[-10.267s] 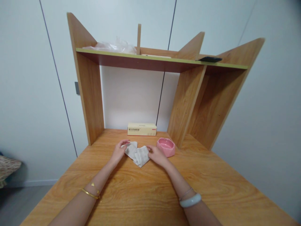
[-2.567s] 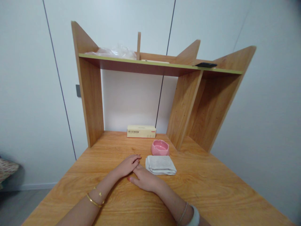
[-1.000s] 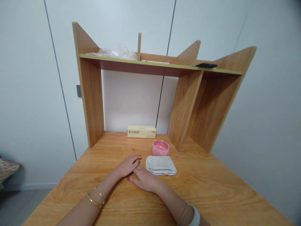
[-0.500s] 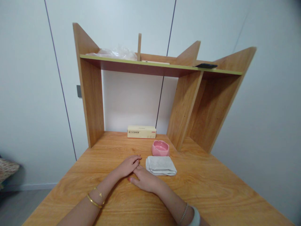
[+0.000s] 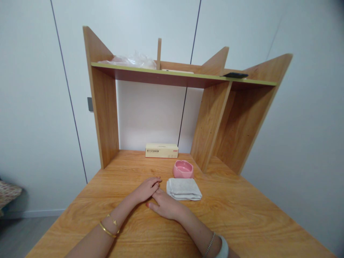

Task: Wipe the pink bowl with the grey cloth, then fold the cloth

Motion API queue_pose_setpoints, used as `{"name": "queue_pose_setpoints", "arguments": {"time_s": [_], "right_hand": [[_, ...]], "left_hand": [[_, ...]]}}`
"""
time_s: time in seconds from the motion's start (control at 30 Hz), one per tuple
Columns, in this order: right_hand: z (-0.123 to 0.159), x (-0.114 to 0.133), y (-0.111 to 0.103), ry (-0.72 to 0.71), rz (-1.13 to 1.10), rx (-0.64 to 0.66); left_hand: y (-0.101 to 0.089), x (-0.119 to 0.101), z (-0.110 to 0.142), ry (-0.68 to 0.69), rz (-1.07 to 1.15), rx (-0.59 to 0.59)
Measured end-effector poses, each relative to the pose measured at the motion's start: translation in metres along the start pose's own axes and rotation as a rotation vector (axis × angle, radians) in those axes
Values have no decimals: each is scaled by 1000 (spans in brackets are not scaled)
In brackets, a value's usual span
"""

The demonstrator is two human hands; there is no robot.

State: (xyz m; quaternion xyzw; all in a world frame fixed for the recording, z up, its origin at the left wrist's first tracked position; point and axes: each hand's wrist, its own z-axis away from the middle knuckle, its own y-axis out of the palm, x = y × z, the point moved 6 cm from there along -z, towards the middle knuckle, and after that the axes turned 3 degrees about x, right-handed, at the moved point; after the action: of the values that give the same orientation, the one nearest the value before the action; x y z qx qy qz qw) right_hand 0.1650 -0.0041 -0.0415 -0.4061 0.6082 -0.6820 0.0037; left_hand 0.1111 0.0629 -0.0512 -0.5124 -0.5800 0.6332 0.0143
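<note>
My left hand [image 5: 147, 189] lies flat over the fingertips of my right hand, fingers stretched out and holding nothing. My right hand [image 5: 167, 205] rests on the wooden desk [image 5: 242, 225], its thumb apart and its fingertips partly hidden beneath the left. Just right of the hands sits a folded pale grey cloth [image 5: 184, 189]. Directly behind the cloth stands a pink bowl [image 5: 183, 170] with an uneven rim. Farther back, a long cream box of cling film [image 5: 161, 151] with printed lettering lies near the rear edge.
A wooden shelf unit [image 5: 106, 114] with upright dividers rises at the back of the desk. Its upper shelf bears a clear plastic bag [image 5: 134, 61] and a dark flat object [image 5: 235, 75]. White wall panels stand behind, and a patterned fabric item [image 5: 9, 193] shows at far left.
</note>
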Motion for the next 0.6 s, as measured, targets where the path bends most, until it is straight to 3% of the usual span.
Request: {"name": "queue_pose_setpoints", "arguments": {"time_s": [0.6], "right_hand": [[0, 1, 0, -13, 5, -1]], "left_hand": [[1, 2, -1, 10, 15, -4]]}}
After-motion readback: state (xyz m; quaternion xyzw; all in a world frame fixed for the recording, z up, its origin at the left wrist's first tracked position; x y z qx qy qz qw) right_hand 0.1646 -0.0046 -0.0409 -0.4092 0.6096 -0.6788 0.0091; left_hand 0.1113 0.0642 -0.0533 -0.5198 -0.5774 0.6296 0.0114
